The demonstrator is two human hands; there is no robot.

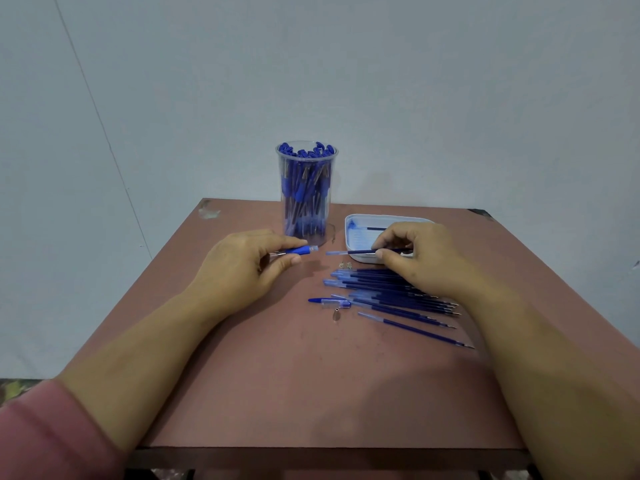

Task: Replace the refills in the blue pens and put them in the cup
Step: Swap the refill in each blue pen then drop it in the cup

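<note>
Pens [304,183], blue-capped and upright, already crowd the clear plastic cup [277,152] at the back of the worktop [311,375], so most of the job looks done. One pen is in progress.

Your left hand [242,268] grips a pen barrel [298,251], fingers and thumb curled round it. Its blue grip section and clear open mouth stick out to the right, and the rear is hidden in your palm. Your right hand [419,258] pinches a single refill [353,252] between thumb and fingertips, just in front of the white tray [356,220].

Both pieces lie nearly level, running left to right and almost in line. The refill's pale blunt end points left at the barrel's mouth, with a small gap between them. Its writing tip is covered by your fingers. It is not yet inside the barrel.

On the worktop in front of your right hand lies a fan of loose refills [388,292], pale ends to the left and metal tips to the right. You cannot tell from here whether they are fresh or spent. A blue pen cap [329,301] and a small metal nose cone [336,315] lie just left of them, probably this pen's parts.

What looks left for this pen is sliding the refill in, screwing on the cone, capping it and standing it in the cup.
</note>
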